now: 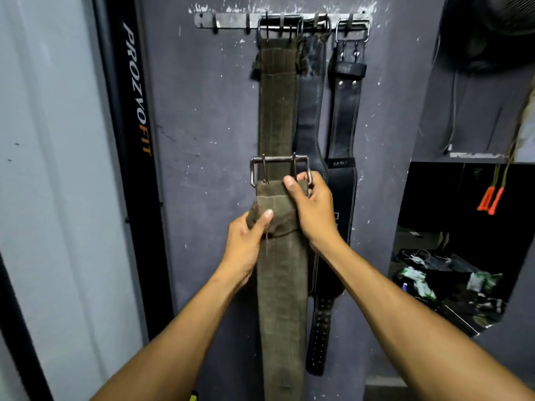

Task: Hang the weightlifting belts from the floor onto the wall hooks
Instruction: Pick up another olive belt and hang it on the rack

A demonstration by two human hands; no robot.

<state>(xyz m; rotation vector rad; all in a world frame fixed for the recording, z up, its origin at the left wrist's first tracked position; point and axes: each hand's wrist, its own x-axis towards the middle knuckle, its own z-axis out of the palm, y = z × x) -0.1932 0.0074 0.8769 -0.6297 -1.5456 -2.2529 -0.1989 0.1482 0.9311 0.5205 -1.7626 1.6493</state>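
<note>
Both hands hold an olive canvas belt (282, 285) just under its steel buckle (280, 170): the left hand (246, 247) wraps the left edge with its thumb pressed across the folded end, and the right hand (311, 209) pinches the top right corner, thumb in front, fingers curled behind. To do this well, I would lift the buckle square (it looks heavy) and drop its frame over a free hook on the wall rack (231, 21), left of the three hanging belts (312, 111).
</note>
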